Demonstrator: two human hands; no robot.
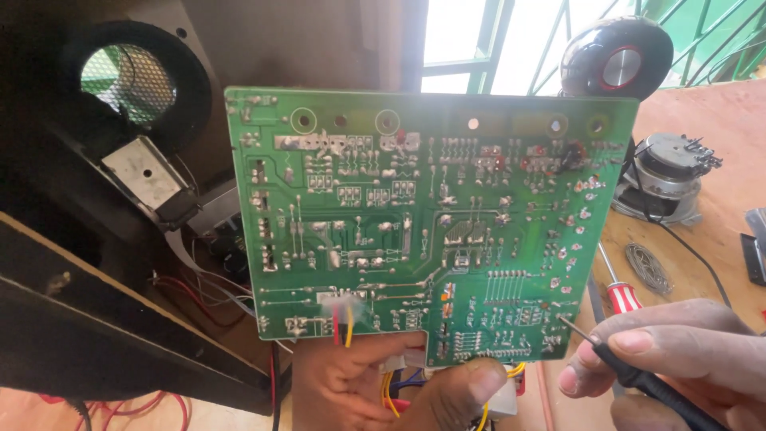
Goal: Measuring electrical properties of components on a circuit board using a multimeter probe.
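Observation:
My left hand holds up a large green circuit board by its bottom edge, solder side facing me, thumb pressed on the lower middle. Red and yellow wires and a white connector hang at the board's bottom edge by my fingers. My right hand grips a thin black-handled tool; its metal tip touches the board's lower right corner near a row of solder points.
An open black speaker cabinet with a round port and loose wiring stands at the left. On the wooden table at right lie a bare speaker driver, a red-and-white screwdriver, a round metal grille and a glossy round speaker.

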